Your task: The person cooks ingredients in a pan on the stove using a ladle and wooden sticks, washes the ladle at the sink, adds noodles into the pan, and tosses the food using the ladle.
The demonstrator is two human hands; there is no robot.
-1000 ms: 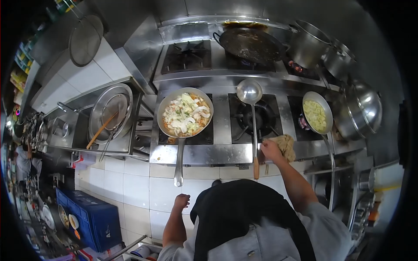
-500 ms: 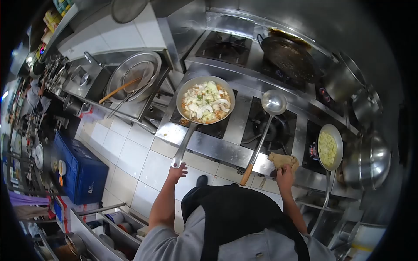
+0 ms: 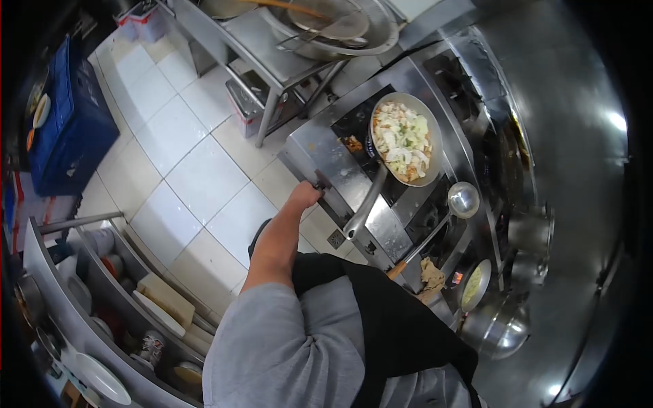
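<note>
My left hand (image 3: pixel 306 195) is at the front edge of the stove (image 3: pixel 326 160), its fingers closed around a dark control knob (image 3: pixel 318 185) that they partly hide. Above and to the right of it a frying pan (image 3: pixel 435 143) sits on a burner, filled with chopped pale food and sliced mushrooms (image 3: pixel 405 143). The pan's long metal handle (image 3: pixel 367 204) points back over the stove's front edge, apart from my hand. A ladle (image 3: pixel 464 200) with a wooden grip lies across the stove beside a crumpled tan cloth (image 3: pixel 432 275). My right hand is out of view.
A smaller pan (image 3: pixel 476 285) with pale green pieces stands at the right, close to a large steel bowl (image 3: pixel 500 330). A metal table (image 3: pixel 265 47) holds a basin and strainers. Behind on the left are a blue crate (image 3: pixel 75 129) and a cluttered shelf unit (image 3: pixel 115 306).
My left hand has gone from beside the pan handle to the stove's front knob. My right hand has let go of the cloth and left view. The camera has turned left.
</note>
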